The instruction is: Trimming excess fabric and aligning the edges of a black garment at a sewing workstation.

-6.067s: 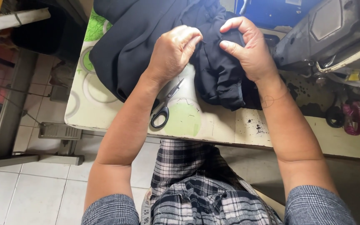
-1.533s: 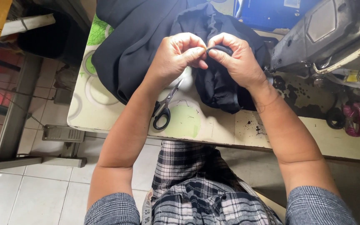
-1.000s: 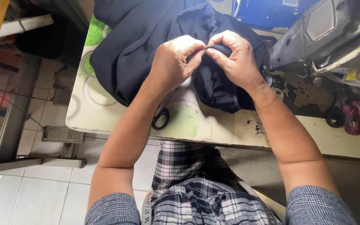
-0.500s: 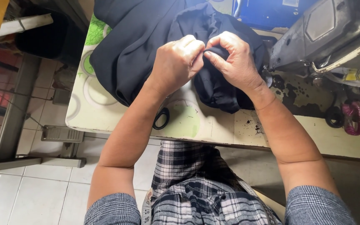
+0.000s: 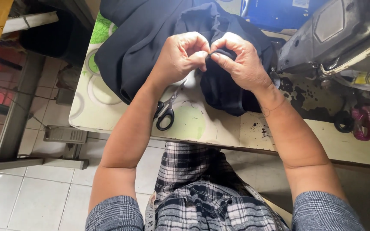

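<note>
Dark cloth [image 5: 150,47], heaped on the far part of the counter [image 5: 219,128], with one fold drawn toward the near edge. Left hand [image 5: 180,57] and right hand [image 5: 240,60] meet knuckle to knuckle over this fold, each curled closed, thumb and forefinger pinching a small ridge of the cloth between them; the paired pinch seems to keep a short stretch taut for close work. Scissors [image 5: 165,113] lie just near of the left wrist, blades partly under the hand, apparently kept within reach. Far right, touching the cloth's right edge, sits a grey sewing machine [image 5: 339,34]. Right of the counter, a pink ring [image 5: 363,122] hangs. A measuring tape [image 5: 150,214] lies on the checked lap.
</note>
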